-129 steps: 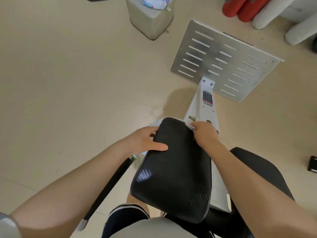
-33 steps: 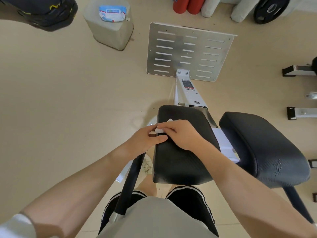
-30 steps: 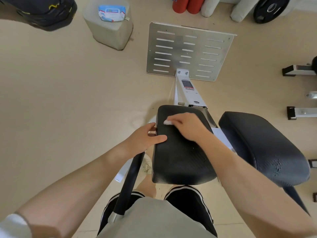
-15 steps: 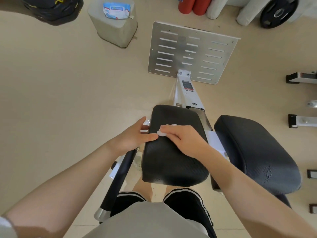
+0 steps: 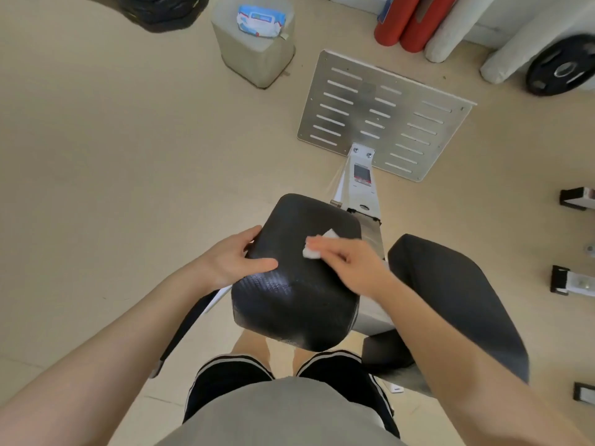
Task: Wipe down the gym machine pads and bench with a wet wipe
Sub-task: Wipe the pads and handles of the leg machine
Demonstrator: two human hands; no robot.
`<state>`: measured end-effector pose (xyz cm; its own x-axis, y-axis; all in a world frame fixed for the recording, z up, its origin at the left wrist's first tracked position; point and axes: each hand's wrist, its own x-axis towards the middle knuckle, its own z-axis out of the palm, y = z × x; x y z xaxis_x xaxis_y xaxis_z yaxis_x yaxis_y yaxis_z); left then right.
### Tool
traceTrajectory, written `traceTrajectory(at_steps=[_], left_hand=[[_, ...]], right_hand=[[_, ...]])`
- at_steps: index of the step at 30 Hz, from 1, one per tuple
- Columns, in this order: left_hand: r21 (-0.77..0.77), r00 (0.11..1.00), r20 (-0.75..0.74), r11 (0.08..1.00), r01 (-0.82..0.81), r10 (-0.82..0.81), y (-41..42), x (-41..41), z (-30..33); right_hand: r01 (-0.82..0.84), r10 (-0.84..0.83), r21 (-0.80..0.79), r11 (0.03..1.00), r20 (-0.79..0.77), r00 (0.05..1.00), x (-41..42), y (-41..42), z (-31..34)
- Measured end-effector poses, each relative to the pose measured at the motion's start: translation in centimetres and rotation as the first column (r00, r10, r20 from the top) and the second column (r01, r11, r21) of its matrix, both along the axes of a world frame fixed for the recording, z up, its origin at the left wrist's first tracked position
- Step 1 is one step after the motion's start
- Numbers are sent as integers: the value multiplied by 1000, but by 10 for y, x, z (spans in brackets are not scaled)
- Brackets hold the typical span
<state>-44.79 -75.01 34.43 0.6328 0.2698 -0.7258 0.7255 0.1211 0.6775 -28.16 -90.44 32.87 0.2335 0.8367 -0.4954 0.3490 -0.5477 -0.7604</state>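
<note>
A person's right hand (image 5: 351,262) presses a crumpled wet wipe (image 5: 314,249) against the top of a black machine pad (image 5: 299,284), fingers curled over the wipe with its white corners showing past the fingertips, while the left hand (image 5: 233,260) braces the pad's near-left edge, thumb laid across the top and fingers wrapped over the side. A second, larger pad (image 5: 450,300) sits just beside it to the right, not being touched by either hand. The wipe is bunched small, so a stroke probably covers only a narrow strip and could leave patches of the textured surface unwiped (the near end and sides look the likeliest to be missed). The wad might also slip out from under the fingers mid-stroke, and the pad could swivel on its white frame (image 5: 360,185) should the bracing hand ease off. A pack of wipes (image 5: 260,20) rests on a grey block (image 5: 254,56) well apart on the floor (image 5: 112,156).
</note>
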Motion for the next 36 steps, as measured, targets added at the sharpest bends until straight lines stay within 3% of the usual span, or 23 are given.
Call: traceTrajectory(at_steps=[3,5,9,12,17,21,24,27,30,36], left_hand=[[-32,995,-45,995,-92,91,-7,1,3],[-59,982,-53,981,-185,182,-13,4,4],[-18,948,-73,950,-312,310,-26,3,3],[10,915,-49,916,-401,401,-33,0,2],[57,937,-63,939,-340,343,-33,5,9],[62,943,-107,948,-311,316,-28,4,10],[22,970,-117,977,-211,212,-21,2,11],[-9,985,-98,990,-140,139,-14,4,11],[-12,986,-70,989,-150,149,-14,4,7],[-126,970,-5,963,-240,241,-12,-13,-1]], right_hand=[[-72,78,103,992,-52,996,0,-17,0],[-22,31,93,995,-97,995,12,-18,-6],[225,-226,-58,973,-7,974,44,-14,-36],[215,-205,-139,967,79,976,50,-9,-42],[-20,15,71,997,60,998,3,-34,4],[-274,258,133,953,121,958,-6,-47,24],[-210,202,71,975,111,973,13,-41,19],[49,-32,-95,994,168,985,34,-30,7],[65,53,-304,950,364,930,22,-5,-3],[-144,176,-106,984,439,881,-65,44,25]])
